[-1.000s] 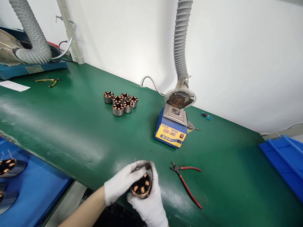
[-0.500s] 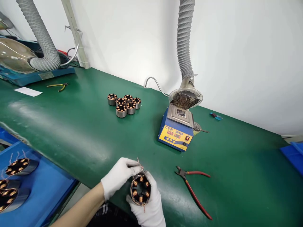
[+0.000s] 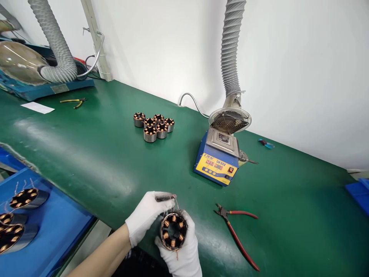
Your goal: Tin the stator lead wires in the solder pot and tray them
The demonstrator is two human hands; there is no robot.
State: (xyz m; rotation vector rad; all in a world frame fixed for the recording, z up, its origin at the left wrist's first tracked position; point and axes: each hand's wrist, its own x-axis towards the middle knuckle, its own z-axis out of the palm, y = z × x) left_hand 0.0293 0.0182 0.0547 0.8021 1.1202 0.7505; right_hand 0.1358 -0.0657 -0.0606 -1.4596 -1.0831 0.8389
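Note:
My right hand [image 3: 188, 246], in a white glove, is wrapped round a motor stator [image 3: 166, 241], a ring with copper coils inside, its open face toward me. My left hand [image 3: 150, 213], gloved too, pinches thin copper wire leads [image 3: 177, 200] that rise from the stator's far rim; its fingertips look darkened. Another short twisted lead [image 3: 177, 254] sticks out at the near rim. To the right of my hands lie red-handled cutting pliers [image 3: 223, 211], jaws apart, touched by neither hand.
A blue and yellow solder pot [image 3: 215, 169] stands beyond my hands under a fume hood [image 3: 230, 120]. Several stators [image 3: 150, 134] are grouped on the green table [image 3: 115, 165]. A blue bin [image 3: 63, 227] at left holds more stators. Yellow-handled pliers [image 3: 77, 102] and white paper [image 3: 37, 107] lie farther back.
My left fingers have closed over the upright wire leads and bent them to the right. The stator stays in my right hand. The whole view has shifted slightly.

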